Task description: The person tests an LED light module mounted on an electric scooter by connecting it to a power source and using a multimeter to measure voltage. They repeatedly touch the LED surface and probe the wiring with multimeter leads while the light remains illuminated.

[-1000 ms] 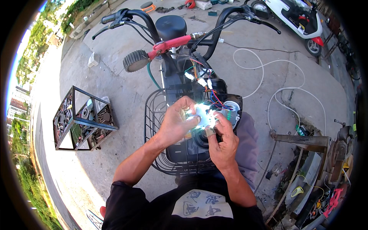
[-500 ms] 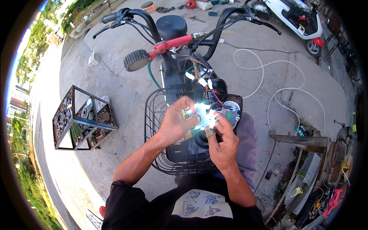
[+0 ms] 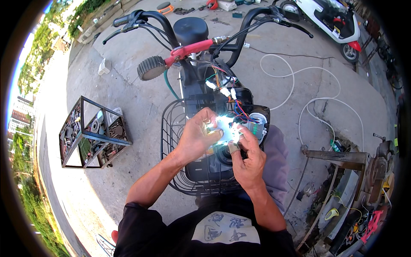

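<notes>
Wiring step: left hand (image 3: pixel 198 138) and right hand (image 3: pixel 248 159) both pinch a glaring headlight unit (image 3: pixel 226 128) above the wire basket (image 3: pixel 171 141). Next move likely needs steady fingers on the wire bundle (image 3: pixel 222 83) at 12 o'clock.

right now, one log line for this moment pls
left hand: on bright part | right hand: on same part | below: basket | wires loose
</notes>
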{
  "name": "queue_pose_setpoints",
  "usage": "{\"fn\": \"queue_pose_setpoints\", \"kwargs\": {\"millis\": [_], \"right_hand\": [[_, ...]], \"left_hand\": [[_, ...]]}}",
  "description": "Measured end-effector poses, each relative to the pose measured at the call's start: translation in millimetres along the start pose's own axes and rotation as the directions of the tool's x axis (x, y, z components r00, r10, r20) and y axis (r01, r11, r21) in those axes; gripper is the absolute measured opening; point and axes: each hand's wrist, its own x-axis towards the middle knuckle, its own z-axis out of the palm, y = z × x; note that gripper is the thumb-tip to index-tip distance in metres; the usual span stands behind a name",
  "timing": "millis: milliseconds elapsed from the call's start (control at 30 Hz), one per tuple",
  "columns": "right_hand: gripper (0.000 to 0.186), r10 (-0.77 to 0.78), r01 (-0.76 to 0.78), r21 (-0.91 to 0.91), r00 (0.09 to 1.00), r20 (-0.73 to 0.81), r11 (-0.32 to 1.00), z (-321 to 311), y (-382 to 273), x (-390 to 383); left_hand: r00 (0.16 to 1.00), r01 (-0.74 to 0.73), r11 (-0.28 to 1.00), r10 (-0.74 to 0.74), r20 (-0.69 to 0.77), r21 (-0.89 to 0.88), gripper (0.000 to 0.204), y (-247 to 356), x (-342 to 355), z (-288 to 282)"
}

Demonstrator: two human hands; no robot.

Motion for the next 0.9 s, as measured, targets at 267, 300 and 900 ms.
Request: {"fn": "queue_pose_setpoints", "kwargs": {"millis": [267, 300, 900], "right_hand": [[0.060, 0.000, 0.000, 0.032, 1.000, 0.002, 0.999, 0.2, 3.7, -0.7], [0.062, -0.005, 0.005, 0.040, 1.000, 0.002, 0.999, 0.1, 3.9, -0.5], [0.058, -0.178, 0.164, -0.154, 0.980, -0.087, 0.974, 2.0, -10.2, 11.7]], "left_hand": [[1.000, 0.002, 1.000, -0.002, 0.010, 0.028, 0.034, 2.5, -1.2, -0.4], [1.000, -0.003, 0.999, 0.002, 0.015, 0.032, 0.033, 2.3, -1.3, -0.7], [0.988, -0.124, 0.979, 0.137, -0.074, 0.159, 0.043, 2.4, -8.3, 5.9]]}}
